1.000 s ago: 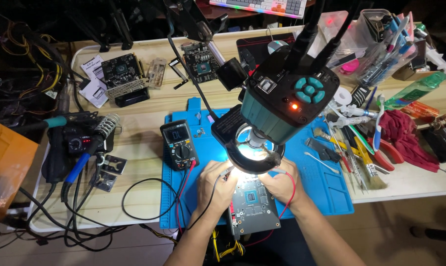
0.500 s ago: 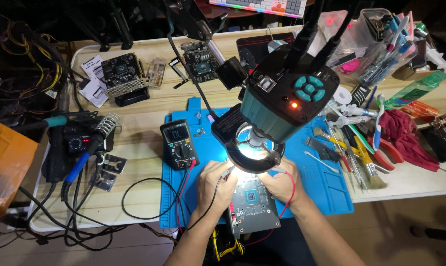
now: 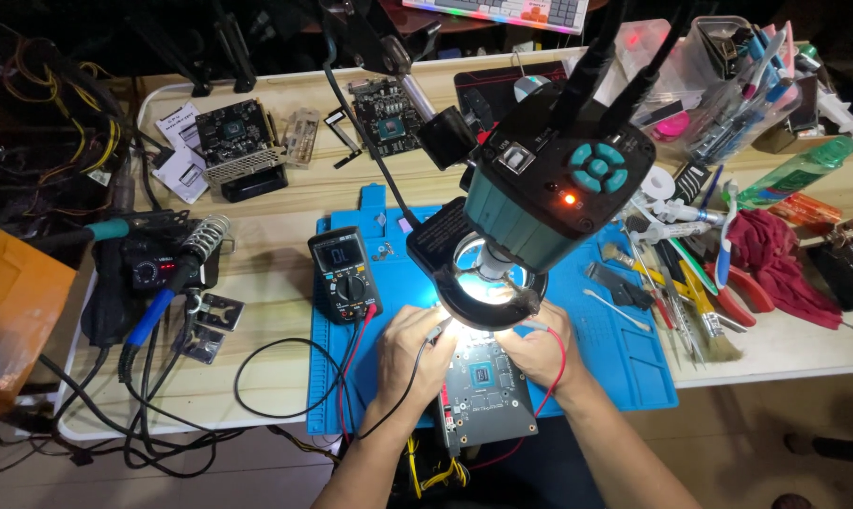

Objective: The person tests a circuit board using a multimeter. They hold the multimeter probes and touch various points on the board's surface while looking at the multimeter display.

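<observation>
A dark circuit board (image 3: pixel 488 396) with a square chip lies on the blue work mat (image 3: pixel 624 363), under the lit ring light of a teal microscope head (image 3: pixel 558 188). My left hand (image 3: pixel 415 353) holds a probe with a black lead at the board's top left edge. At the board's top right, my right hand (image 3: pixel 538 351) holds a probe with a red lead. Both leads run to a black multimeter (image 3: pixel 344 273) on the mat's left side. The probe tips are partly hidden under the ring light.
A soldering station (image 3: pixel 148 273) with a blue-handled iron and tangled cables sits left. More circuit boards (image 3: pixel 233 137) lie at the back. Tweezers, screwdrivers and brushes (image 3: pixel 676 283) crowd the mat's right, beside a red cloth (image 3: pixel 775 259). An orange box (image 3: pixel 12 320) stands far left.
</observation>
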